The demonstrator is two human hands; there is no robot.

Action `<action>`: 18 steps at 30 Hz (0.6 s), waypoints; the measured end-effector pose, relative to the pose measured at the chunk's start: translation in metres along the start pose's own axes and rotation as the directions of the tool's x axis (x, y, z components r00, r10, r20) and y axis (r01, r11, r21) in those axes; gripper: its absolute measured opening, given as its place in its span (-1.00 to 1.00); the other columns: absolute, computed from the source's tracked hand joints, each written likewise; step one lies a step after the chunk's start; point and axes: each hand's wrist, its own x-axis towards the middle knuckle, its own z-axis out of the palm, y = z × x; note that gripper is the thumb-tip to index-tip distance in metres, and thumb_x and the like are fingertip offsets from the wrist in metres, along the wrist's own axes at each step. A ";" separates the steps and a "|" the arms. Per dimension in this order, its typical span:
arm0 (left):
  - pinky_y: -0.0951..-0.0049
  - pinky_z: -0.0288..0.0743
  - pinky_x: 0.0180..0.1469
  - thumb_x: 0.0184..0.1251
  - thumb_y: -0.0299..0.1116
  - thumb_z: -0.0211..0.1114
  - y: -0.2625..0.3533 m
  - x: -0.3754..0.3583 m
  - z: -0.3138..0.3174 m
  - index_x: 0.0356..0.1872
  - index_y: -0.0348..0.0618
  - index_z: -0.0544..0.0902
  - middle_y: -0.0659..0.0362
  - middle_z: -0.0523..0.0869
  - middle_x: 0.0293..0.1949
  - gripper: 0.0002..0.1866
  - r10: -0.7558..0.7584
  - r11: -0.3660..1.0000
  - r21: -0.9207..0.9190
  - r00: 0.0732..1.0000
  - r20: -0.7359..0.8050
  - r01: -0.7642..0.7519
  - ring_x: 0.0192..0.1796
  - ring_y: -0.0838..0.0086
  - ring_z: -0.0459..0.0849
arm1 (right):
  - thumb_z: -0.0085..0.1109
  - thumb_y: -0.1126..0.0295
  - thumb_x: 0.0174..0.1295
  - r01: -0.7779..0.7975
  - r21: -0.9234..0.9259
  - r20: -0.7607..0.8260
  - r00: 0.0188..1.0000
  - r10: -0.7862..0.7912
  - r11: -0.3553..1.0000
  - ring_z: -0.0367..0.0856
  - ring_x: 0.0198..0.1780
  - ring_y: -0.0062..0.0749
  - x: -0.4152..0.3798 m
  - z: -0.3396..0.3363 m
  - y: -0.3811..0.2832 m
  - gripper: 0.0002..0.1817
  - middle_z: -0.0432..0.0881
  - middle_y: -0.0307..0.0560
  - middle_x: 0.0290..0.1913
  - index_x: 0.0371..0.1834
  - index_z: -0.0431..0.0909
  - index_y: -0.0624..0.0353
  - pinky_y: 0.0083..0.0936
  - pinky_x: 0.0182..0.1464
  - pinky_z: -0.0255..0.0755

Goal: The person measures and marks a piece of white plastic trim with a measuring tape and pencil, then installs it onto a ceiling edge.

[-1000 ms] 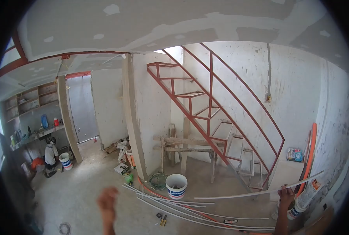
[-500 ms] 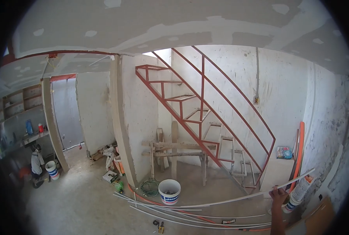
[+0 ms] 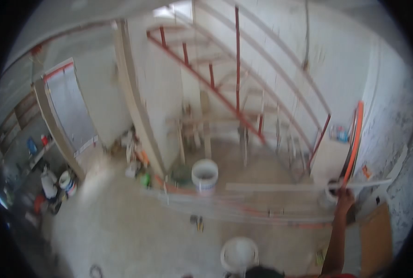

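My right hand (image 3: 345, 197) is at the right, at the end of my raised forearm, with its fingers closed round a long, thin white strip (image 3: 280, 187). The strip runs nearly level across the right half of the view, with both ends sticking out past the hand. Behind the hand is a white bucket (image 3: 327, 193), partly hidden. An orange pipe (image 3: 353, 144) leans on the wall just above my hand. More long pale strips (image 3: 215, 206) lie on the floor, blurred by motion. My left hand is out of view.
A red metal stair frame (image 3: 237, 60) stands at the back. Buckets (image 3: 205, 172) (image 3: 239, 255) stand mid-floor and at the bottom edge, near a dark shape I cannot make out (image 3: 264, 272). Small items (image 3: 197, 221) lie on the floor. Brown board (image 3: 376, 238) is at the lower right.
The view has tipped down, bringing the bottom bucket and dark shape in. My right hand appears higher and further right, still holding the strip, whose left end now shows apart from the floor strips.
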 end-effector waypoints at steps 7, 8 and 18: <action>0.31 0.51 -0.15 0.32 -0.19 0.02 0.023 -0.060 0.005 -0.05 -0.16 0.57 0.09 0.65 -0.12 -0.66 -0.191 0.925 -0.254 0.923 0.333 0.283 -0.11 0.35 0.64 | 0.17 0.19 0.20 0.599 -0.790 0.423 0.686 -0.592 0.130 0.58 -0.31 -0.07 0.026 -0.034 0.017 -0.67 0.61 0.01 -0.37 0.02 0.52 -0.03 -0.26 -0.35 0.45; 0.42 0.51 -0.26 0.32 -0.18 0.05 0.033 -0.076 0.000 -0.02 -0.15 0.56 0.12 0.68 -0.17 -0.66 -0.369 0.615 -0.545 0.819 0.440 0.570 -0.18 0.46 0.66 | 0.16 0.19 0.21 0.567 -0.574 0.306 0.817 -0.488 0.590 0.59 -0.30 -0.12 0.026 -0.029 0.024 -0.70 0.63 0.00 -0.34 -0.02 0.53 -0.01 -0.29 -0.34 0.47; 0.30 0.46 -0.15 0.24 -0.15 0.19 0.071 -0.228 -0.024 -0.01 -0.03 0.55 0.21 0.67 -0.20 -0.65 -0.612 -0.226 -0.478 0.258 0.748 0.849 -0.16 0.45 0.63 | 0.14 0.25 0.23 0.633 -0.539 0.392 0.773 -0.499 0.556 0.63 -0.39 -0.37 0.020 -0.001 0.064 -0.81 0.66 -0.22 -0.41 -0.22 0.56 0.10 -0.47 -0.40 0.49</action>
